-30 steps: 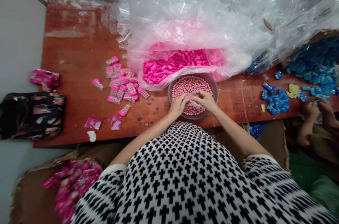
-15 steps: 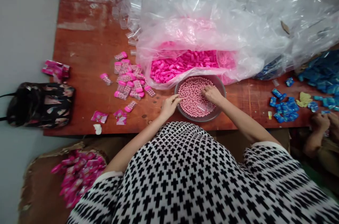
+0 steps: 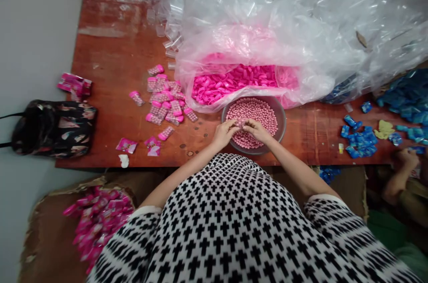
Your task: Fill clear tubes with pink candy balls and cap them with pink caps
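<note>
My left hand and my right hand meet over the front part of a grey bowl full of small pink balls. Between my fingertips is a small clear container, pinkish inside and partly hidden by the fingers. Both hands are closed on it. Just behind the bowl, an open plastic bag shows a heap of bright pink caps. Left of the bowl lies a pile of pink-capped containers filled with pink balls.
Clear empty containers lie beside the bag. Pink packets and a black floral bag are at left, above a carton of pink packets. Blue pieces lie at right, near another person's hand.
My right hand has left the balls on the bowl's right side and moved left to meet my left hand. My left hand has moved right, over the bowl's near edge.
</note>
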A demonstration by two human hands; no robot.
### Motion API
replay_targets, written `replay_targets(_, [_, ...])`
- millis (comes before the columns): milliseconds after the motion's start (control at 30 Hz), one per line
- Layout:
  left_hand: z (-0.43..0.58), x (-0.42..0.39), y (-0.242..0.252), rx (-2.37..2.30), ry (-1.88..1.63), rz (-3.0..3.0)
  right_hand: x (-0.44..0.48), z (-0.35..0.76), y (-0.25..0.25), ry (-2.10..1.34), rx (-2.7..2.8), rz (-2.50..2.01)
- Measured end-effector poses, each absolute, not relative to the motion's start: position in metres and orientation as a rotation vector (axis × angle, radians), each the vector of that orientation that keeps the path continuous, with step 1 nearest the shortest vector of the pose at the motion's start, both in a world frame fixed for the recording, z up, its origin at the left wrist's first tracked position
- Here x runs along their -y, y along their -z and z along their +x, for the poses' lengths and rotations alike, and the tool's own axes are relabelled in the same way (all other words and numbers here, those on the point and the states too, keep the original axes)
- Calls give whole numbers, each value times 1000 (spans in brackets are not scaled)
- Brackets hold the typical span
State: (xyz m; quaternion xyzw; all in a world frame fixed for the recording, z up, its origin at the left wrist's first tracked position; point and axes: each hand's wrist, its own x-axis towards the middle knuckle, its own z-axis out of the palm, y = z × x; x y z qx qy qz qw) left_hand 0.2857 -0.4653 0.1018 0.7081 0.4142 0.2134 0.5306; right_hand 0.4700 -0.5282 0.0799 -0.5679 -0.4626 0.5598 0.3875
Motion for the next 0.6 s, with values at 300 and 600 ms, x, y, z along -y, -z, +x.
replay_targets(300, [300,455,-113,-835,-481,1627,524,484,-132,-1074,1561,-1553])
replay_targets(600, [290,449,-114,-731,-484,1660,524,480,-141,-1036,1693,-1593])
